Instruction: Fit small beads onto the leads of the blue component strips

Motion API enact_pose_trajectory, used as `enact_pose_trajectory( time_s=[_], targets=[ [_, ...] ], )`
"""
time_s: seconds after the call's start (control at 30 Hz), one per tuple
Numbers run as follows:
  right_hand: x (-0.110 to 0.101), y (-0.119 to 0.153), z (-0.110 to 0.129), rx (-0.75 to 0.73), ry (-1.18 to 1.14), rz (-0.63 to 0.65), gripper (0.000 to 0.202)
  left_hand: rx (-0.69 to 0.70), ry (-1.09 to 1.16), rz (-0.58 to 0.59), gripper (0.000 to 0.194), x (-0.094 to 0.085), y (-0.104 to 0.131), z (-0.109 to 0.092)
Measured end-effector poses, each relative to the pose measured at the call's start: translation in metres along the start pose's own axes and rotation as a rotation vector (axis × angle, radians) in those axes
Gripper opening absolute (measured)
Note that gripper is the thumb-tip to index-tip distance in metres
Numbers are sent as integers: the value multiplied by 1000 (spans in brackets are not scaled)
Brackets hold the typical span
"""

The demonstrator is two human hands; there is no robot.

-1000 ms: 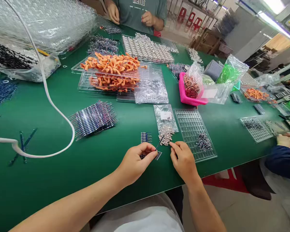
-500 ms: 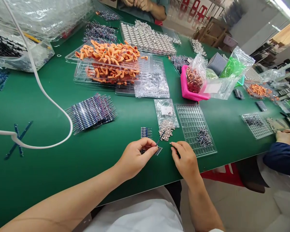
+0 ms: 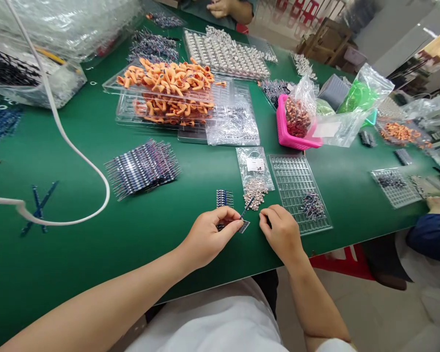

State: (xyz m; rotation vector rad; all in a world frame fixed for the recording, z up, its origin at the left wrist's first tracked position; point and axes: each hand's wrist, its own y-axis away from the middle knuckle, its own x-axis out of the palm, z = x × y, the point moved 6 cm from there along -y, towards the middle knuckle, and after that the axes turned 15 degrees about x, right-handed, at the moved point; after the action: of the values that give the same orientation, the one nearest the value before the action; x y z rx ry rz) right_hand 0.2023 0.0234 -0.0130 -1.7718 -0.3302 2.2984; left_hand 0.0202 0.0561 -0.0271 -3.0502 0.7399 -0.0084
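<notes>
Dark blue, a thin strip (image 3: 247, 207) is pinched between the thumb and forefinger of the left hand (image 3: 209, 239), its far end slanting up and away from those fingers to the edge of a pile of pale pink pieces (image 3: 256, 191). A small grid-like piece (image 3: 244, 226) shows just beside the left fingertips, partly hidden by them. The right hand (image 3: 281, 233) is near, to the right of the strip, its fingers curled together; whether they grip anything I cannot tell. Just beyond the left fingers, a short row of blue components (image 3: 224, 198) lies on the green table (image 3: 198, 181). The pale pile spreads beyond both sets of fingers, at the mouth of a clear labelled bag (image 3: 246, 157). Beyond the right fingers and to their right is a clear ribbed tray (image 3: 290, 180); farther on, a pink basket (image 3: 297, 142). Farther away, beyond the left fingers, orange pieces (image 3: 170, 80) are heaped in clear trays.
</notes>
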Motion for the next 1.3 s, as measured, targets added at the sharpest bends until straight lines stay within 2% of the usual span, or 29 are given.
enact_pose_trajectory(
  time_s=[0.07,0.2,0.33,0.43,0.6,0.73,0.87,1.03,1.3],
  targets=[
    [-2,-1,0,51,-111,17,15,7,-10,8,20,0,0,-3],
    [-10,9,1,274,-535,63,11,65,57,68,14,6,2,-9],
    [-10,25,9,428,-867,5,10,122,190,114,11,12,7,-11],
    [-4,30,13,469,-971,-33,10,163,207,121,8,13,10,-13],
    [-4,31,15,435,-873,-108,9,165,169,121,7,14,13,-16],
    [-12,34,20,357,-685,-207,10,123,230,124,7,18,16,-16],
    [-17,35,26,275,-597,-286,17,83,294,107,7,20,16,-14],
    [-19,34,28,234,-554,-319,23,32,395,93,8,21,16,-13],
    [-21,36,31,224,-459,-361,21,-33,491,58,22,20,12,-17]
  ],
)
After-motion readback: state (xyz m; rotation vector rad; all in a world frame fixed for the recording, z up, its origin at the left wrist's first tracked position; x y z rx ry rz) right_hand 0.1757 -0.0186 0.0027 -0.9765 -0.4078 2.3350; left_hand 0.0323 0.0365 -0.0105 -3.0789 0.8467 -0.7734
